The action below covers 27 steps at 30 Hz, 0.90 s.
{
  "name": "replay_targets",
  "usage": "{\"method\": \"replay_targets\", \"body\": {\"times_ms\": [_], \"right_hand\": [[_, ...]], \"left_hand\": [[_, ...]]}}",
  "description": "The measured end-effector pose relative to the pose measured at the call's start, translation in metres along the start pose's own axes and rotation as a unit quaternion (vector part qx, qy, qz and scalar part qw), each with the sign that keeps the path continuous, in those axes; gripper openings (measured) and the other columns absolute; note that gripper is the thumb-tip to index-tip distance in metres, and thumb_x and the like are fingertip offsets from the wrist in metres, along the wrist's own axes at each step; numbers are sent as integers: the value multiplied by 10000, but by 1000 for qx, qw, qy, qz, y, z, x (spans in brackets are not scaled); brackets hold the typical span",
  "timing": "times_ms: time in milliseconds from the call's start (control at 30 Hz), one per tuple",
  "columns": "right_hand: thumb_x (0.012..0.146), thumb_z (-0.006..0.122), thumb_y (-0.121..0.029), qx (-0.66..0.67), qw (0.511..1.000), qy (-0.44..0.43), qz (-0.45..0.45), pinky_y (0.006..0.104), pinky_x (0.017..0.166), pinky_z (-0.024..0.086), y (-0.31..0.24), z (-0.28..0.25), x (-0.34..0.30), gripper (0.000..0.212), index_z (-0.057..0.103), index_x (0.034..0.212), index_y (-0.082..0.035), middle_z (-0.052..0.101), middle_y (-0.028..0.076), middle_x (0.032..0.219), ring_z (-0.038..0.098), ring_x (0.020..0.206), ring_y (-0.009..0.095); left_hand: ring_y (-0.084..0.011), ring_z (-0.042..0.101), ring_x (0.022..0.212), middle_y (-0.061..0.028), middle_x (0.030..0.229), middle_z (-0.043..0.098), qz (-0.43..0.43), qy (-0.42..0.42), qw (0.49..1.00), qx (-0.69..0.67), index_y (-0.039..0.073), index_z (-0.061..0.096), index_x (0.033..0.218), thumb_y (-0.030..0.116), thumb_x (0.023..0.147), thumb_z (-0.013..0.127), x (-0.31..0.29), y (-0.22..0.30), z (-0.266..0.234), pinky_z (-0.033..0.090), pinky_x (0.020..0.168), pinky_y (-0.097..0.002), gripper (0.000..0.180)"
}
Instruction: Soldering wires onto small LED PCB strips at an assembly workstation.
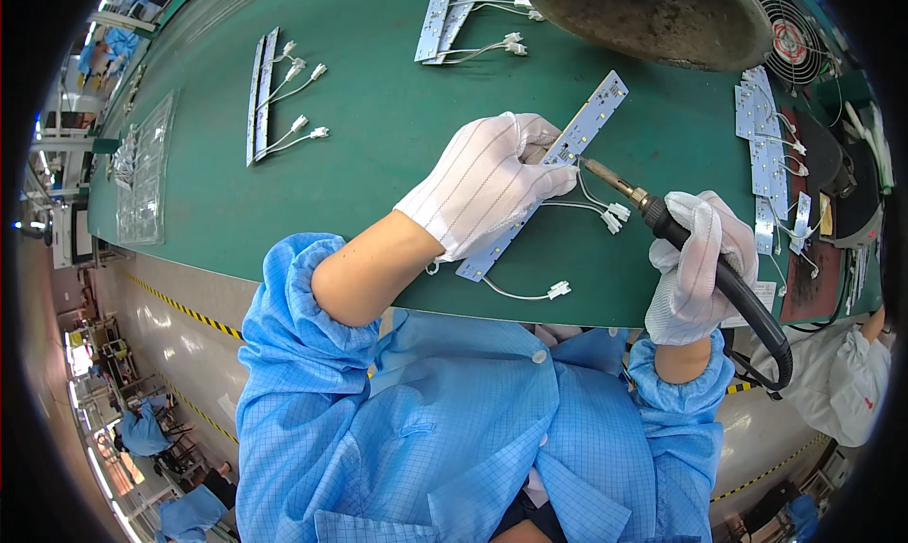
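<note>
My left hand [497,179], in a white striped glove, is closed around the middle of a long pale LED circuit board [598,110]. The board lies slantwise over the green mat, and its middle is hidden under the glove. White wires with small plugs [615,217] hang off its right side, and another plug [559,289] trails from its near end. My right hand [702,259], gloved too, grips the black handle of a soldering iron [653,207]. The iron's tip meets or nearly meets the board beside my left fingers; exact contact I cannot tell.
More LED boards with wires lie at the far left [257,98], at the top middle [437,18] and at the right [768,155]. A dark round hood [653,23] overhangs the far side, beside a fan [793,42]. A clear plastic tray [144,179] rests at the left edge.
</note>
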State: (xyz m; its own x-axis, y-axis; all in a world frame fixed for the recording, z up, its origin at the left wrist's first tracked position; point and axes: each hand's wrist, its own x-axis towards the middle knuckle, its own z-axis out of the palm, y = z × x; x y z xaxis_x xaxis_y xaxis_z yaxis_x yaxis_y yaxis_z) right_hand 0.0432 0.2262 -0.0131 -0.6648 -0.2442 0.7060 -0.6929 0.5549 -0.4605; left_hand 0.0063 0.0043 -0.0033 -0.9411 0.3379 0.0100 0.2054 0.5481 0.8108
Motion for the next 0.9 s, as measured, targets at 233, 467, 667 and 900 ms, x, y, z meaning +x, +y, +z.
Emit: {"method": "replay_targets", "body": {"times_ms": [233, 467, 667, 900], "right_hand": [[842, 583, -4, -41, 997, -16, -61, 318, 724, 537, 1, 1, 6, 272, 516, 1093, 77, 573, 167, 945, 629, 795, 247], [861, 590, -79, -24, 999, -9, -26, 281, 643, 543, -2, 1, 8, 321, 458, 1134, 26, 581, 151, 887, 624, 753, 229], [857, 600, -116, -215, 966, 87, -117, 296, 614, 531, 7, 1, 11, 301, 499, 1080, 60, 600, 148, 920, 622, 734, 227], [817, 619, -29, -178, 981, 54, -62, 286, 635, 536, 1, 0, 7, 383, 433, 1151, -6, 593, 144, 925, 610, 761, 220]], "left_hand": [[-310, 530, 686, -146, 730, 542, 16, -6, 999, 40, 23, 632, 864, 269, 783, 624, 0, -1, -1, 430, 600, -400, 259], [-295, 546, 707, -153, 810, 571, 58, -57, 994, 71, 58, 656, 889, 287, 820, 583, 0, 2, -15, 453, 605, -389, 250], [-325, 623, 687, -169, 760, 644, -66, -68, 977, 190, -43, 642, 897, 540, 769, 601, 0, 15, -43, 506, 652, -362, 598], [-364, 601, 757, -208, 757, 604, -47, 15, 982, 183, -38, 553, 973, 348, 783, 650, 1, 14, 0, 490, 675, -393, 440]]}}
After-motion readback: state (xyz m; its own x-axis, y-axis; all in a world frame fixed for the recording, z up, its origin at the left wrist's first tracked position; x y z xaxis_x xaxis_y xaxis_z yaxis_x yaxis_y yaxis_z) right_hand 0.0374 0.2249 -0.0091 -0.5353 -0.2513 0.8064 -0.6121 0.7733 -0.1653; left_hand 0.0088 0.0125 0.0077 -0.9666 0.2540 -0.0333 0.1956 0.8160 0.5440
